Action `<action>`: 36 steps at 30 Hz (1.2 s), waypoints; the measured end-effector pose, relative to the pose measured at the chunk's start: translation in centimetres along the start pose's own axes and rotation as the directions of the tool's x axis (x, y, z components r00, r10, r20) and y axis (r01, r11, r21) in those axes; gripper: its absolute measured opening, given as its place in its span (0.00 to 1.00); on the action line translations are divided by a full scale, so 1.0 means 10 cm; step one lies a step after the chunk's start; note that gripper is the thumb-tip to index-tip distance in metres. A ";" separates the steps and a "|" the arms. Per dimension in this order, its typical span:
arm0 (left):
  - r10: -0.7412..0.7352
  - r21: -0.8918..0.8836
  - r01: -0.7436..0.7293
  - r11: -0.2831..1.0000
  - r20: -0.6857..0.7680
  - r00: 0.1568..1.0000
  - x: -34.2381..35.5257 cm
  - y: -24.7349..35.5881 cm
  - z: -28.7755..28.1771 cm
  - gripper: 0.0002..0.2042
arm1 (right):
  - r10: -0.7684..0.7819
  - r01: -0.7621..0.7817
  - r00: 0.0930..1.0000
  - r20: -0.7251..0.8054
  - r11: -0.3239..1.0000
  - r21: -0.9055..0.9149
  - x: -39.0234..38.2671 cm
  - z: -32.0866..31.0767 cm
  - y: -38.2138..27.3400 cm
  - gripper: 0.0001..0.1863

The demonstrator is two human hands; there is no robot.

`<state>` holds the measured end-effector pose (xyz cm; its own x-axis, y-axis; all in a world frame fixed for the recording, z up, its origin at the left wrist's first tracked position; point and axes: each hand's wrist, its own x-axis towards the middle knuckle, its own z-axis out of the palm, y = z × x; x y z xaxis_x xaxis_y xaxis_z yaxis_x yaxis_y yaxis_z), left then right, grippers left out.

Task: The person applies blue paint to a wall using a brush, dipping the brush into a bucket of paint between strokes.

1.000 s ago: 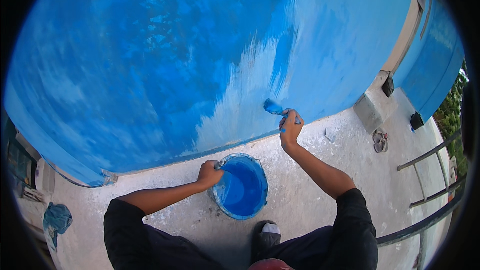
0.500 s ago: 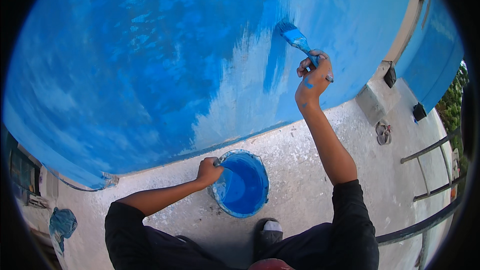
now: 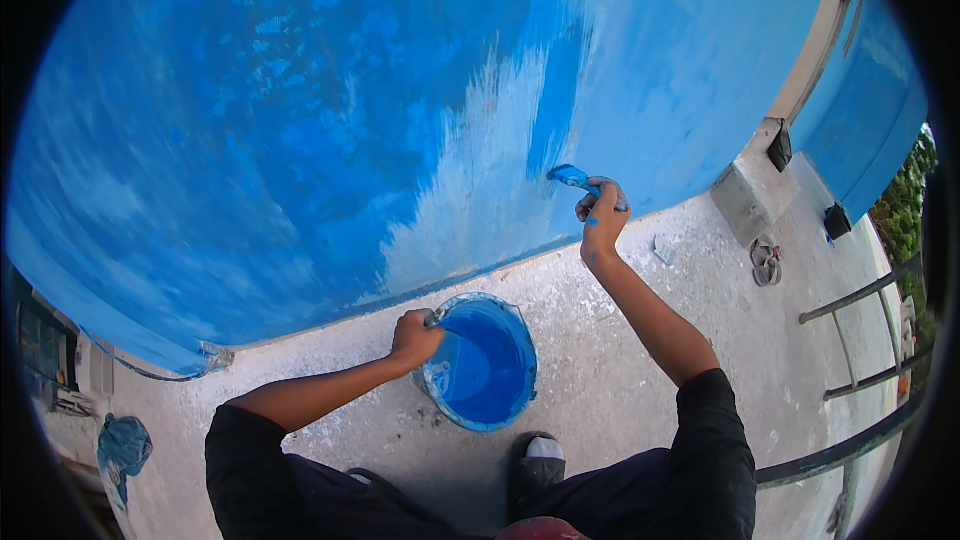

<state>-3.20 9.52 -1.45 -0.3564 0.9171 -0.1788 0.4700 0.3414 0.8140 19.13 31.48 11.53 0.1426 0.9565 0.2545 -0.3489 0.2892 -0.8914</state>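
My right hand [image 3: 605, 219] is closed around the handle of a paintbrush [image 3: 572, 177], its blue-coated bristles against the wall [image 3: 490, 170]. A strip of fresh, darker blue runs up the wall above the brush, beside a pale, rough-edged patch. Lower down, my left hand [image 3: 414, 338] is closed at the left rim of a paint bucket [image 3: 526, 340], with a short greyish grip poking out of the fist. Bright blue paint lies inside the bucket, and paint is smeared over its rim. Blue specks mark my right hand and wrist.
The bucket stands on a pale, paint-flecked concrete floor [image 3: 590, 380] by the wall's foot. To the right are a concrete step [image 3: 745, 202], a pair of sandals [image 3: 766, 262], a black container [image 3: 838, 222] and metal railings [image 3: 860, 447]. A blue-green bag [image 3: 124, 450] lies at far left.
My right hand has drawn the brush down the wall, lengthening the dark blue strip downward. My left hand has stayed at the bucket's rim.
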 end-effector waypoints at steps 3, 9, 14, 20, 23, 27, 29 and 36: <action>0.027 0.020 -0.026 0.999 -0.027 0.999 0.05 -0.09 0.03 0.11 | -0.168 0.168 0.986 -0.011 0.981 0.094 0.12 0.20 -0.48 0.13; 0.044 0.028 -0.043 0.999 -0.054 0.998 0.03 -0.10 0.00 0.10 | -0.081 0.074 0.996 0.039 0.986 0.148 -0.03 0.02 -0.33 0.11; 0.005 -0.025 -0.006 1.000 -0.041 0.999 0.05 -0.07 0.04 0.10 | 0.256 -0.255 0.967 0.012 0.965 -0.056 -0.30 -0.46 0.51 0.11; 0.044 0.010 -0.043 0.999 -0.018 0.999 0.05 -0.02 0.07 0.11 | 0.225 -0.225 0.974 -0.004 0.974 -0.039 0.02 -0.17 0.23 0.12; 0.048 0.007 -0.048 0.999 -0.013 0.999 0.06 -0.06 0.07 0.11 | 0.104 -0.104 0.995 0.011 0.990 0.095 0.16 0.12 -0.28 0.13; 0.053 -0.016 -0.054 0.998 -0.041 0.998 0.07 -0.12 0.07 0.11 | -0.167 0.163 0.986 -0.012 0.941 0.296 0.15 0.23 -0.64 0.11; 0.048 -0.024 -0.049 0.998 -0.033 0.998 0.07 -0.10 0.06 0.11 | -0.207 0.211 0.977 -0.050 0.917 0.339 0.16 0.19 -0.67 0.11; 0.051 -0.002 -0.051 0.999 -0.023 0.998 0.08 -0.01 0.07 0.11 | 0.097 -0.090 0.994 -0.049 0.987 0.132 -0.04 -0.23 0.22 0.11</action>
<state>-2.94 10.39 -2.08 -0.3500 0.9285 -0.1242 0.4858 0.2932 0.8234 20.46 31.65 8.58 0.1530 0.9771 0.1479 -0.4799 0.2043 -0.8532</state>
